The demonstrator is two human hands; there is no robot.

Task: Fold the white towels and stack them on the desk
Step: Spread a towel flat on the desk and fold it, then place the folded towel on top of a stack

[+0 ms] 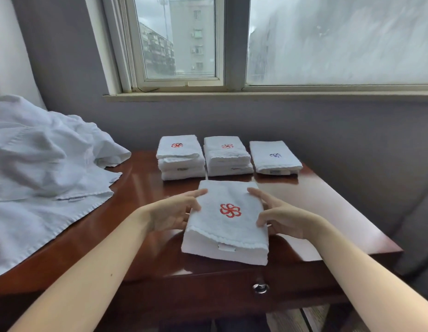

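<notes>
A folded white towel point(226, 232) with a red flower emblem lies on the brown wooden desk point(328, 212) in front of me. My left hand point(174, 212) grips its left edge, thumb on top. My right hand point(277, 216) grips its right edge the same way. Behind it, along the wall, stand three stacks: a left stack point(180, 158) with a red emblem, a middle stack point(228, 155) with a red emblem, and a right towel point(275, 156) with a blue emblem.
A heap of unfolded white towels point(40, 168) covers the desk's left side. The window sill point(256, 95) and grey wall run behind the desk. A drawer knob point(260, 287) sits below the front edge. A grey seat point(416, 236) is at right.
</notes>
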